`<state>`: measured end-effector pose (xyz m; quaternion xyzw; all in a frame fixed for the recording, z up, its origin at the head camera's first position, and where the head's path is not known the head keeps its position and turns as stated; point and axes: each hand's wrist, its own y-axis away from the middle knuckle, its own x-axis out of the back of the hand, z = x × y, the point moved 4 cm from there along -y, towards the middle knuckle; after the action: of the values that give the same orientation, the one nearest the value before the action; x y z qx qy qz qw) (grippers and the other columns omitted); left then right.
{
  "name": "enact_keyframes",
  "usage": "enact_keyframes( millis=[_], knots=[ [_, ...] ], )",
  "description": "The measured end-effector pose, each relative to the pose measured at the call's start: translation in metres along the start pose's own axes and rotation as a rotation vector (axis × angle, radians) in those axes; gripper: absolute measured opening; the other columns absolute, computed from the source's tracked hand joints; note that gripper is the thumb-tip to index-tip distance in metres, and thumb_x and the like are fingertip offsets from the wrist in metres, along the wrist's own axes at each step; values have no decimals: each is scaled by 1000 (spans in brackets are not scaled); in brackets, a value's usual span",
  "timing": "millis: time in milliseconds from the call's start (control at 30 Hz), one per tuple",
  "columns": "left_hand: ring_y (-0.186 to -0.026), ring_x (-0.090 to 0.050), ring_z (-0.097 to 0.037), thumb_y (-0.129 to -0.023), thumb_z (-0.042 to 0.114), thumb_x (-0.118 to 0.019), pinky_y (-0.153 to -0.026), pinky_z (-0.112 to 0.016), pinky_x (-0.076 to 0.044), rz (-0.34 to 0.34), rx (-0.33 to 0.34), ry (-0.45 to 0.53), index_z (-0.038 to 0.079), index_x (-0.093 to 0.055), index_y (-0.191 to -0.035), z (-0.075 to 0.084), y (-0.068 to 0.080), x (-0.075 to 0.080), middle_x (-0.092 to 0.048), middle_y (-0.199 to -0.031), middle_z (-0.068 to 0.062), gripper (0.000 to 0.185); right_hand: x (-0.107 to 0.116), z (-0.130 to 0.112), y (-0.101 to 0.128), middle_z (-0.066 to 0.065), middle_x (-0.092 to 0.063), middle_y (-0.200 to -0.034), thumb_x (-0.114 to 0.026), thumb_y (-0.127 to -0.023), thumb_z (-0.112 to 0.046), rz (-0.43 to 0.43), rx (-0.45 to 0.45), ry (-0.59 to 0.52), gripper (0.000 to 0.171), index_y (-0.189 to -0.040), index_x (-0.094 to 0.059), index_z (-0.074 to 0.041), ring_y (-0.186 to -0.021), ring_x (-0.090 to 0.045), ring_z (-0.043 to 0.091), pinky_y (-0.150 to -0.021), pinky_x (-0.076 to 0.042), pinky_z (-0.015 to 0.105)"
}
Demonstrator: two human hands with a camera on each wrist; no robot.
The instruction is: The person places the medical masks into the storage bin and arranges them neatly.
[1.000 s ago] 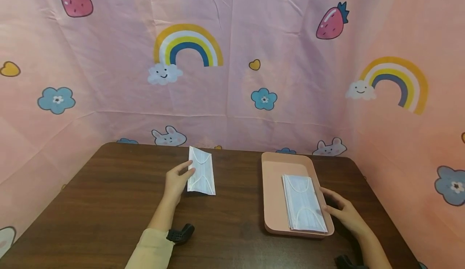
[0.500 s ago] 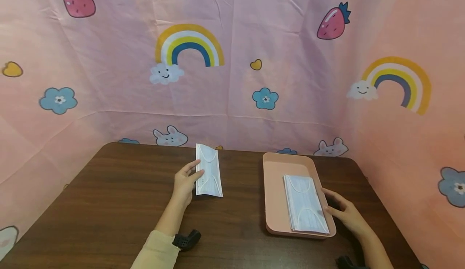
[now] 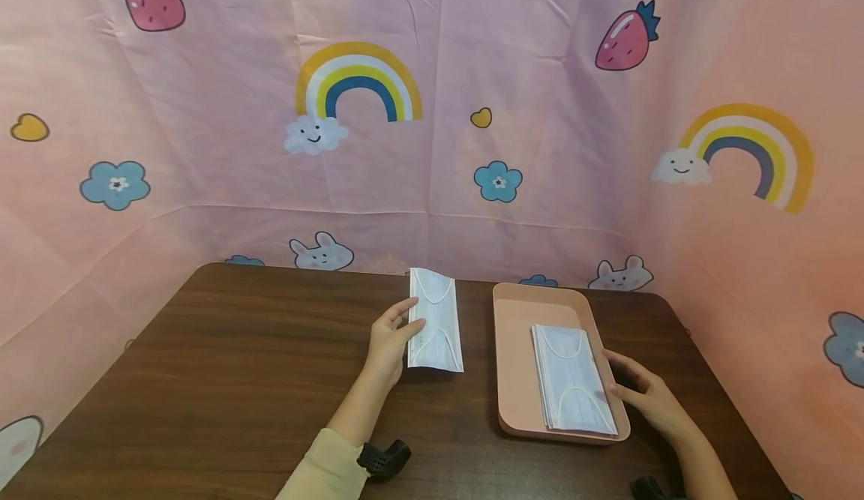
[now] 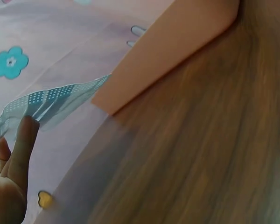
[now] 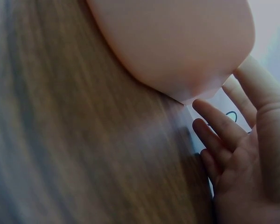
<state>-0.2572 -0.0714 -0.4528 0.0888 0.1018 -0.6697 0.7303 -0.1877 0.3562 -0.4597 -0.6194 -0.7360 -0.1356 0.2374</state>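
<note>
Nearest the camera, the right hand (image 3: pixel 646 399) lies with relaxed, nearly straight fingers against the outer right wall of a shallow pink plastic tray with rounded corners (image 3: pixel 516 365), its thumb at the rim; it grips nothing. Just to the left of that hand, inside the tray, sits a neat stack of white pleated face masks with ear loops (image 3: pixel 573 380). Well to the left of the right hand, the left hand (image 3: pixel 391 339) pinches the left edge of a single white pleated face mask (image 3: pixel 436 321) between thumb and fingers, holding it on edge above the dark brown wooden desk (image 3: pixel 223 380); the mask stands just right of that hand and just beside the tray's left wall, apart from it. Beyond both hands hangs a pink cloth backdrop printed with rainbows, strawberries and flowers (image 3: pixel 432 110).
</note>
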Motion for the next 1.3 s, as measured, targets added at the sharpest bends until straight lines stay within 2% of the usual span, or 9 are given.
enact_keyframes(
  millis=[167, 233, 367, 600, 667, 900, 1100, 1233, 1300],
  knots=[
    [-131, -27, -32, -86, -5, -65, -109, -54, -18, -16, -10, 41, 0, -59, -125, 2, 4, -15, -41, -135, -17, 40, 1, -1, 1, 24, -42, -139, -61, -94, -8, 0, 29, -27, 51, -141, -43, -1, -115, -41, -6, -88, -38, 16],
    [-130, -28, -32, -86, -5, -65, -109, -53, -18, -11, -9, 59, 0, -60, -125, 3, 5, -20, -41, -135, -17, 40, 1, -1, 2, 25, -42, -139, -61, -94, -8, 0, 29, -25, 51, -141, -43, -1, -115, -41, -6, -88, -38, 16],
    [-123, -36, -29, -85, -7, -65, -106, -48, -27, 9, -7, 94, 1, -61, -124, 4, 6, -32, -47, -129, -16, 40, 2, 1, 3, 23, -42, -139, -61, -94, -11, 3, 10, -10, 52, -142, -43, -2, -115, -40, -7, -89, -37, 16],
    [-105, -51, -24, -83, -9, -65, -87, -31, -47, 0, 0, 178, -2, -62, -122, 6, 13, -58, -54, -116, -14, 40, 4, 7, 3, 16, -44, -139, -61, -94, -11, 2, 4, -12, 51, -142, -43, -4, -116, -40, -6, -89, -36, 15],
    [-103, -52, -23, -83, -9, -65, -83, -28, -49, -17, 2, 196, -2, -61, -122, 6, 16, -65, -54, -116, -14, 40, 3, 8, 2, 15, -45, -138, -61, -94, -11, 4, 5, -16, 51, -141, -44, -4, -116, -41, -7, -89, -36, 14],
    [-101, -57, -23, -84, -8, -64, -81, -29, -51, -60, 22, 253, -3, -61, -123, 2, 22, -88, -56, -116, -17, 39, 0, 4, 0, 23, -42, -140, -61, -94, -12, -7, 6, -8, 52, -142, -43, -3, -115, -40, -6, -89, -38, 17],
    [-108, -50, -25, -84, -6, -66, -85, -29, -49, -80, 31, 228, 0, -63, -121, -4, 31, -108, -55, -118, -15, 37, 2, 3, 1, 21, -42, -141, -61, -94, -13, -1, -12, 2, 53, -143, -42, -4, -115, -40, -6, -89, -38, 17],
    [-118, -41, -28, -83, -3, -69, -94, -36, -43, -93, 46, 180, 5, -67, -118, -9, 37, -120, -53, -120, -12, 36, 1, 5, 0, 21, -42, -140, -61, -94, -10, -3, 16, -10, 53, -143, -42, -4, -116, -41, -5, -90, -38, 17],
    [-119, -38, -27, -83, -3, -70, -94, -35, -42, -94, 55, 165, 7, -68, -117, -13, 40, -126, -52, -122, -12, 36, 0, 6, 0, 22, -42, -140, -61, -94, -9, -3, 26, -17, 53, -142, -42, -3, -116, -41, -5, -90, -37, 16]
  ],
)
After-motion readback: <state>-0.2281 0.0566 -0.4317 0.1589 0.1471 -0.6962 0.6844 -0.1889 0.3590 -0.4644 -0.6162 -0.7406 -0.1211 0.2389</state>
